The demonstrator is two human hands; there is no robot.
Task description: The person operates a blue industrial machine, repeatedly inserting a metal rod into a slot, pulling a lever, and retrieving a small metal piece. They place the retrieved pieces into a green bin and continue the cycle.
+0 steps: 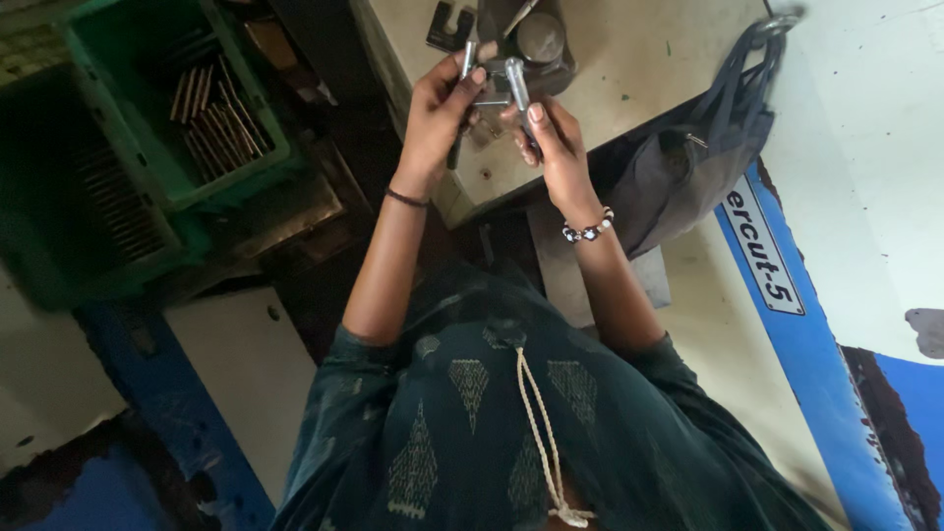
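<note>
Both hands are raised together over the near edge of the pale worktop (629, 59), close enough that their fingertips are almost meeting. The left hand (438, 113) is pinching a slim metal rod (467, 61) between thumb and forefinger, the rod standing nearly upright with its top end rising just above the fingers. The right hand (553, 138) is closing around a second metal rod (518, 87), which is leaning slightly and poking up past the thumb; its lower part is hidden inside the grip. The two rods are sitting just beside each other, between the hands, and whether they are touching cannot be told. Directly beyond them, on the far part of the worktop, a dark metal fixture (536, 39) with a round top is standing, and the rods are hovering right in front of it. A thin dark band is circling the left wrist and a beaded bracelet (588, 231) is circling the right wrist. To the far left, well apart from the hands, a green plastic crate (246, 167) is holding a heap of similar metal rods (211, 118). At the right, a grey cloth bag (688, 167) is hanging by its straps from the corner of the worktop, near the right forearm.
</note>
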